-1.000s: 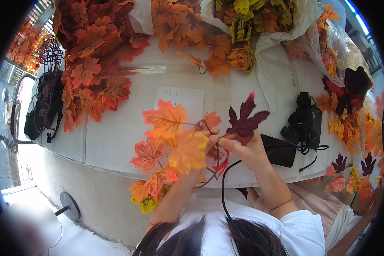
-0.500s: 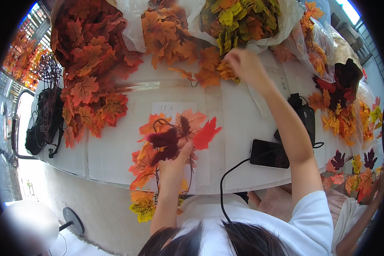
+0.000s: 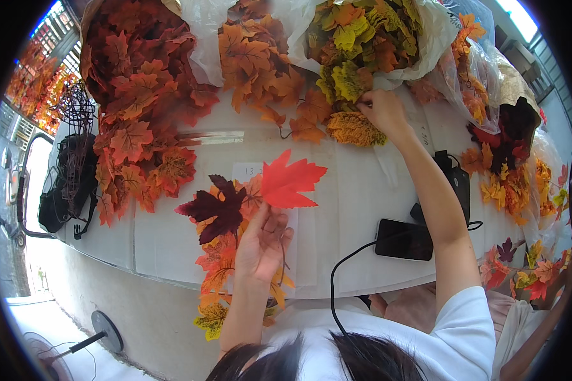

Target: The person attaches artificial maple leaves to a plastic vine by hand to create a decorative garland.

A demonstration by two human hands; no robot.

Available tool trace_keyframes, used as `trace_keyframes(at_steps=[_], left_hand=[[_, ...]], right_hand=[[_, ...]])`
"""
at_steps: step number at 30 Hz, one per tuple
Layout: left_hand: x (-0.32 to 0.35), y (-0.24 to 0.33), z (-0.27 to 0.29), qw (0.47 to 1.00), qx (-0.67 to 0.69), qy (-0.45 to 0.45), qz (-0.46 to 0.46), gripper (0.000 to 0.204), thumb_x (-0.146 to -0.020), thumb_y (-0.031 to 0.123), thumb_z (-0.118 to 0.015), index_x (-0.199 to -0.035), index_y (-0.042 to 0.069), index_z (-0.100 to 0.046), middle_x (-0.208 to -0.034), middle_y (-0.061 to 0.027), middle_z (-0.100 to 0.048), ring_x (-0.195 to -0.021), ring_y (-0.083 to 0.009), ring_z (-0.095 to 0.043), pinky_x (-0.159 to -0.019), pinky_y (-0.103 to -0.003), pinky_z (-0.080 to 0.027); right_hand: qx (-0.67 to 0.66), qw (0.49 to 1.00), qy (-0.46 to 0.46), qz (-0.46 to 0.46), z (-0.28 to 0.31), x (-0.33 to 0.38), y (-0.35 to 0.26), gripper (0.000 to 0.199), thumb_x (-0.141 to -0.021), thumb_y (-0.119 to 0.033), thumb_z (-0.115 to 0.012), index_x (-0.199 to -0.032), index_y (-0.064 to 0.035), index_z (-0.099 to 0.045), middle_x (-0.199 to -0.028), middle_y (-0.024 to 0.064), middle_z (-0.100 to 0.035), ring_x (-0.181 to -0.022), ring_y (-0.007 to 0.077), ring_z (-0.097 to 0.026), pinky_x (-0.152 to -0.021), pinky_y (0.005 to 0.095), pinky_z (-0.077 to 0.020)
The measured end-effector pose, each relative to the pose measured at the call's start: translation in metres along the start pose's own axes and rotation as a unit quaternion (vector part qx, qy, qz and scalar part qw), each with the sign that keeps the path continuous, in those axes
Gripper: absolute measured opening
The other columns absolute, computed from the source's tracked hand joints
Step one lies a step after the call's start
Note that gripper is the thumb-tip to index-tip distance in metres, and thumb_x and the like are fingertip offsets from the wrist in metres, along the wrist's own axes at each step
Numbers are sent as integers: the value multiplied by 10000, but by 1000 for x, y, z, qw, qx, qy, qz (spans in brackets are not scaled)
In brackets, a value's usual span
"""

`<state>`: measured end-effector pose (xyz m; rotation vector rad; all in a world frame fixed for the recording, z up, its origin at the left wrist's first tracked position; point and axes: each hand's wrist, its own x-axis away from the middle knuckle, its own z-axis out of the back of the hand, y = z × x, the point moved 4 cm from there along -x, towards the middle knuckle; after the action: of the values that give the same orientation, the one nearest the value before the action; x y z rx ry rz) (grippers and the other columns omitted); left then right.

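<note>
My left hand is closed on a garland of artificial maple leaves, held above the near middle of the table. At the top of the garland, a bright red leaf stands over the fingertips. A dark maroon leaf spreads to its left. Orange leaves and a yellow leaf hang down past the table's edge. Farther off, my right hand pinches at a yellow-green maple leaf by the spill of a plastic bag. Just below it lies an orange-yellow leaf bunch.
Red-orange leaves heap at the far left, beside orange leaves. A phone with a black cable and a black case lie under my right forearm. A black bag lies left. Another person's arm holds leaves at right.
My left hand has turned the garland, so the red and maroon leaves now face up. My right hand has come slightly nearer and right, onto the yellow-green leaves.
</note>
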<state>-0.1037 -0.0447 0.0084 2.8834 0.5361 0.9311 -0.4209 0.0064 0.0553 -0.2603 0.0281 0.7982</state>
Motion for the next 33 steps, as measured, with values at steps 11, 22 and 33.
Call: trace_keyframes(at_steps=[11, 22, 33], left_hand=[[-8, -23, -9, 1000, -12, 24, -9, 155, -770, 151, -600, -861, 37, -551, -762, -31, -569, -694, -109, -547, -690, -266, -483], [-2, -32, -15, 997, -58, -10, -45, 182, -759, 166, -618, -904, 97, -534, -826, 22, -549, -762, -68, -475, -756, -258, -411], [1, -37, -20, 991, -44, -63, -114, 130, -759, 122, -611, -862, 79, -545, -833, -13, -569, -766, -106, -523, -770, -281, -430]], right_hand=[[-521, 851, 40, 59, 70, 104, -67, 107, -756, -27, -564, -856, 13, -568, -766, 27, -574, -707, 84, -544, -655, 208, -428], [-604, 794, -70, -3, -7, 162, -111, 95, -732, -20, -612, -812, 0, -565, -757, 18, -576, -695, 82, -526, -650, 202, -410], [-752, 641, -83, -130, -40, 179, -102, 174, -734, -95, -635, -864, -12, -554, -819, 36, -581, -740, 110, -542, -671, 238, -438]])
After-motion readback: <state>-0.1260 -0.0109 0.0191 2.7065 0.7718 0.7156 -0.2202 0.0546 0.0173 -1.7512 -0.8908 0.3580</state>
